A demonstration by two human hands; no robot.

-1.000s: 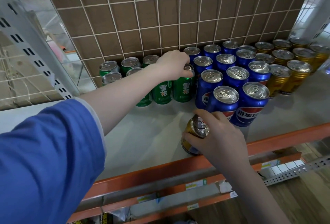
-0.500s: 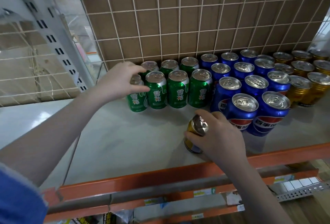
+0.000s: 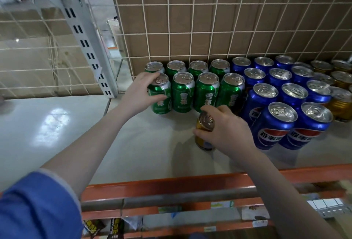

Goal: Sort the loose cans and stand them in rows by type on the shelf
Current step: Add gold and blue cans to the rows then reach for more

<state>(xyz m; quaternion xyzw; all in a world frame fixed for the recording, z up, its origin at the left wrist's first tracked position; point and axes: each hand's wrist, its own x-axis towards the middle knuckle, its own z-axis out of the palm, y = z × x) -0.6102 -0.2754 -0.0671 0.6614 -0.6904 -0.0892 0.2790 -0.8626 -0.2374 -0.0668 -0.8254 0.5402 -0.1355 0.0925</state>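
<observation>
The left hand (image 3: 141,94) curls round the front-left green can (image 3: 161,94) at the end of the green block, while the right hand (image 3: 226,130) grips the one loose gold can (image 3: 204,132) standing alone on the shelf (image 3: 95,134) in front of the rows. Behind them the green cans (image 3: 205,86), the blue cans (image 3: 276,105) and the gold cans (image 3: 341,86) at the far right already stand upright, grouped by type. By my reading the sort is nearly finished: the held gold can still has to join its own kind across the blue block.

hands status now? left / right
Left hand: grips the front-left green can in its row.
Right hand: holds the loose gold can by its top.
</observation>
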